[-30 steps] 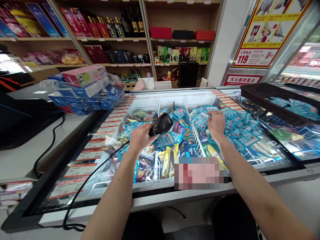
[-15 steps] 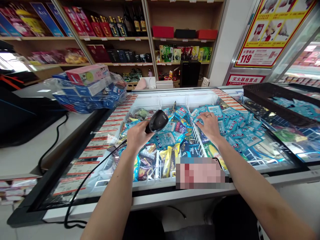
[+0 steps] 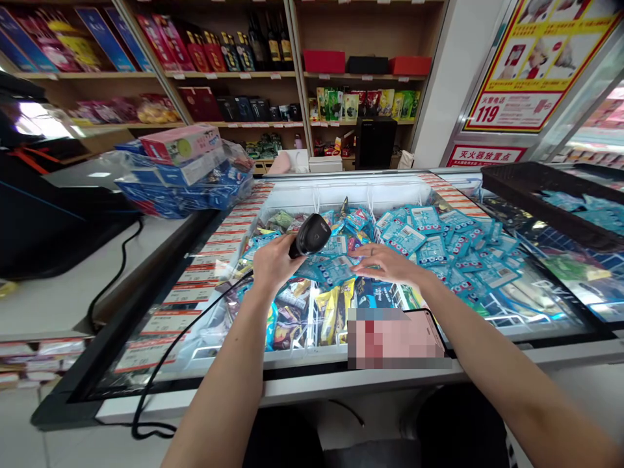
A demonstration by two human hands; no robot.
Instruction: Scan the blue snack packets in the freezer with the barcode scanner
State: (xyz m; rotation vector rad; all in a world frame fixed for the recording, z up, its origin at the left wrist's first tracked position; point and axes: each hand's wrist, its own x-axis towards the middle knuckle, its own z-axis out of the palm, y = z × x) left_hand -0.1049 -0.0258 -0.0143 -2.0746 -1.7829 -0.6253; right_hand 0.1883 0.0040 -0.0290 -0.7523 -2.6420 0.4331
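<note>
Over the well of a chest freezer [image 3: 341,177], the right hand [image 3: 390,263] is nearest the stock. Its fingers [image 3: 370,255] are open and extended, pointing toward the left hand, low over a spread of blue sachets [image 3: 429,250]. Contact with the sachets cannot be confirmed from this view. The sachets lie beneath and ahead of the fingers and extend to their right, at mixed angles, with no common long axis. The left hand [image 3: 273,263] is closed around the grip of a black barcode scanner [image 3: 312,235], whose head angles forward and to the right, a short way left of the right fingers. Its cable [image 3: 209,307] runs from the left hand toward the near left. Yellow packets [image 3: 327,315] lie below both hands. Shrink-wrapped cartons [image 3: 180,175] sit on the surface [image 3: 58,312] beyond and left of the left fingers.
</note>
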